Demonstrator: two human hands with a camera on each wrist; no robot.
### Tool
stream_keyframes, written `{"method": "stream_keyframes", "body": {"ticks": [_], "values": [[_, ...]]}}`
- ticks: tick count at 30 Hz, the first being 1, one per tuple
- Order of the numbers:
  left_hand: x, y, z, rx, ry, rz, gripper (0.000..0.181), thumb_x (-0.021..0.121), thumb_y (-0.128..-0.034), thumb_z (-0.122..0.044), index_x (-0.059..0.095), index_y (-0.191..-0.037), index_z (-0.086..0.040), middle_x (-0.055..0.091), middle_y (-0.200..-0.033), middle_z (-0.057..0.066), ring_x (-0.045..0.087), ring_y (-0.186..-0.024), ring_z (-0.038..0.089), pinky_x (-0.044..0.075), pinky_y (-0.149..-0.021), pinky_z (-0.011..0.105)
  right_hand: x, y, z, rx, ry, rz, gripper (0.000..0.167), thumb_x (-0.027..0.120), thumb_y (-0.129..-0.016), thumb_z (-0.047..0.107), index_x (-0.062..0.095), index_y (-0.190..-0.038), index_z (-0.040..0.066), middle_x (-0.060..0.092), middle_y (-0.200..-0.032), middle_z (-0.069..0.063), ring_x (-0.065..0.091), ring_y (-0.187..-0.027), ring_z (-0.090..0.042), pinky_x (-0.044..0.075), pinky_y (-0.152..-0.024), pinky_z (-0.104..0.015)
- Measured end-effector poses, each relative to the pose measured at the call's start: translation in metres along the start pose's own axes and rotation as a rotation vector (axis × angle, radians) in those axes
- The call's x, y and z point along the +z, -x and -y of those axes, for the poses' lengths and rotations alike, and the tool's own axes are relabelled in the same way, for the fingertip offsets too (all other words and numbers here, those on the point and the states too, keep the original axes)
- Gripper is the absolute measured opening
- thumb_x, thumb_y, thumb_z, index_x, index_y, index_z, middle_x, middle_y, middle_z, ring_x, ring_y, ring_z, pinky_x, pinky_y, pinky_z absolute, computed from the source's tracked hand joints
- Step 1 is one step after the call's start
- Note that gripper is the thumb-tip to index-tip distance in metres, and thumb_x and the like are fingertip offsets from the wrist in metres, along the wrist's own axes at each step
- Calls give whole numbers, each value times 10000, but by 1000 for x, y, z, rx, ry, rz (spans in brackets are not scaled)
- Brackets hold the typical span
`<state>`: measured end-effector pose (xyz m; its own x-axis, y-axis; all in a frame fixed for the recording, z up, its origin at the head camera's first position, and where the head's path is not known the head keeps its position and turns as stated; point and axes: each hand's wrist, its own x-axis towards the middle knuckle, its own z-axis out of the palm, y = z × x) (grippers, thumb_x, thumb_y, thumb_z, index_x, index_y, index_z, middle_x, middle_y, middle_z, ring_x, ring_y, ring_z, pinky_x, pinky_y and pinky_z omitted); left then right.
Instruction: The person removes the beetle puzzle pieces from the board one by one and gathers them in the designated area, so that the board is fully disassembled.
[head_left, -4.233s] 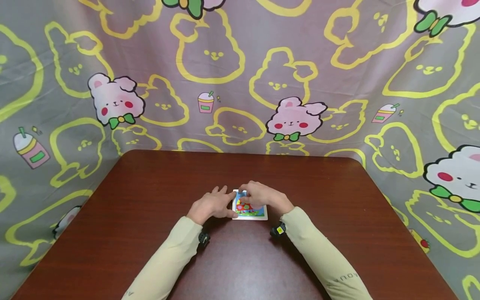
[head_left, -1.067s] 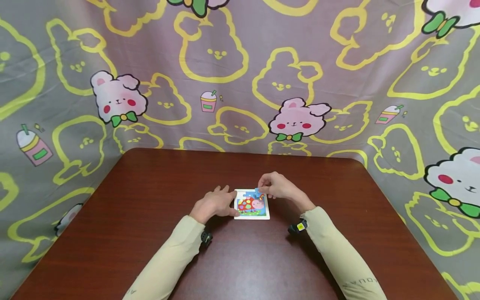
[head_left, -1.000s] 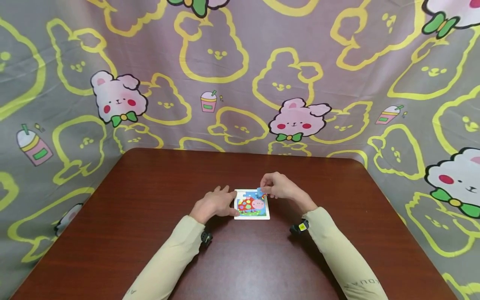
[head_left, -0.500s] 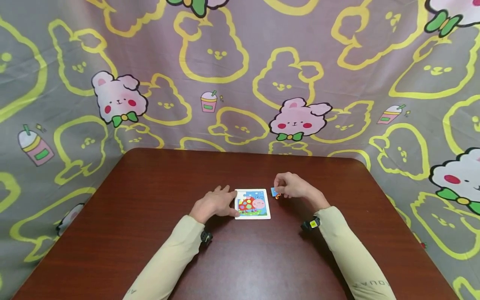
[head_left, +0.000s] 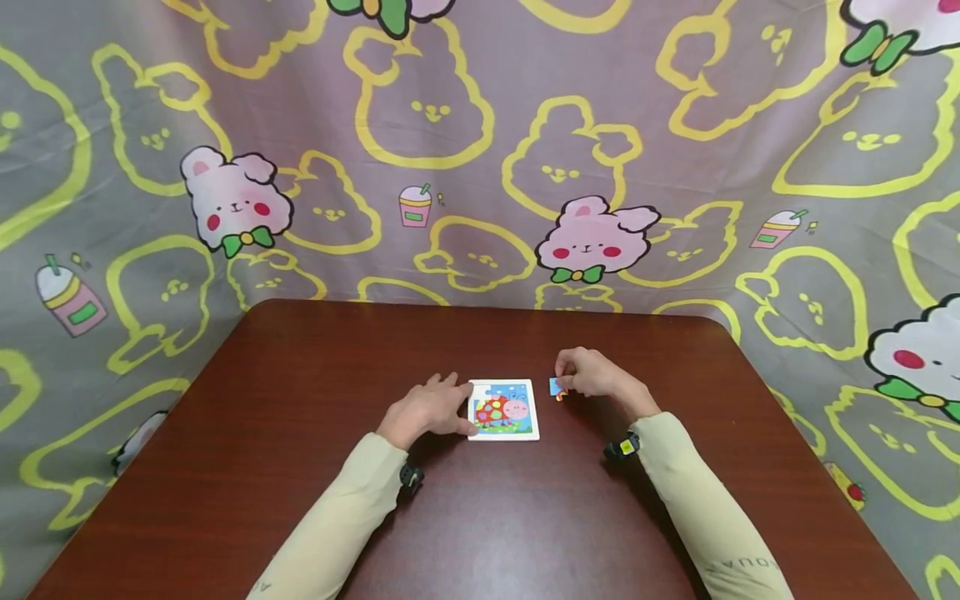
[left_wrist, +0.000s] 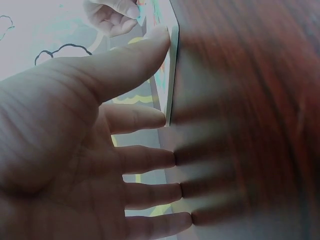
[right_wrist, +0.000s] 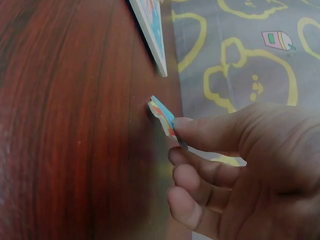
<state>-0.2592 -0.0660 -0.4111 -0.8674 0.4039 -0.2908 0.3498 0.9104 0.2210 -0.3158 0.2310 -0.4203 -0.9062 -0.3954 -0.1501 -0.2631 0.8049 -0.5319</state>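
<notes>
I see the small blue puzzle piece (head_left: 554, 387) near the puzzle's right side, pinched between the right hand's (head_left: 590, 372) thumb and fingers. The puzzle (head_left: 502, 411) lies flat on the brown table (head_left: 480, 517); my left hand (head_left: 424, 408), fingers spread, grasping nothing, rests its thumb on the puzzle's left edge. Patterned cloth (head_left: 495, 75) stands behind.

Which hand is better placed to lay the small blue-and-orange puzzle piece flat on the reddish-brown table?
Probably the right hand: it pinches the puzzle piece, to the right of the square, white-framed ladybug puzzle. The left hand touches that puzzle's opposite edge and holds no piece.
</notes>
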Motion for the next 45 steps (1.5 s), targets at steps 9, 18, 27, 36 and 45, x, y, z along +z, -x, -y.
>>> {"method": "stream_keyframes", "body": {"ticks": [9,18,27,36,45], "values": [[0,1,1,2,7,7,794,698,-868,-491,387,-1511,-145,300,-1593,184,256,-1465,442,307,-1143,590,6,-5,-2,12,51,7,95,662,-927,126,575,-912,90,632,-742,-26,510,-549,-149,440,-502,-258],[1,0,1,8,-13,-2,787,703,-863,-494,404,-1500,-143,321,-1581,190,277,-1453,449,323,-1130,594,4,-3,5,17,119,-26,132,688,-916,210,605,-928,108,602,-762,-29,521,-671,-167,427,-600,-285],[1,0,-1,18,-4,-15,769,723,-854,-471,431,-1482,-137,337,-1571,198,288,-1448,446,331,-1125,589,4,-4,29,-64,54,-51,133,665,-933,239,638,-984,120,636,-841,-36,548,-657,-158,464,-604,-286],[1,0,1,-5,7,-14,794,722,-845,-491,418,-1494,-149,322,-1583,184,278,-1457,431,313,-1140,587,15,-12,47,-126,3,36,157,677,-930,249,671,-1061,164,661,-847,-4,578,-641,-158,496,-573,-296],[2,-2,1,-21,25,-2,807,724,-839,-502,409,-1503,-168,304,-1594,171,241,-1476,423,294,-1148,596,23,-18,57,-110,-24,85,184,670,-933,233,670,-1103,163,682,-948,-11,603,-690,-173,513,-562,-294]]}}
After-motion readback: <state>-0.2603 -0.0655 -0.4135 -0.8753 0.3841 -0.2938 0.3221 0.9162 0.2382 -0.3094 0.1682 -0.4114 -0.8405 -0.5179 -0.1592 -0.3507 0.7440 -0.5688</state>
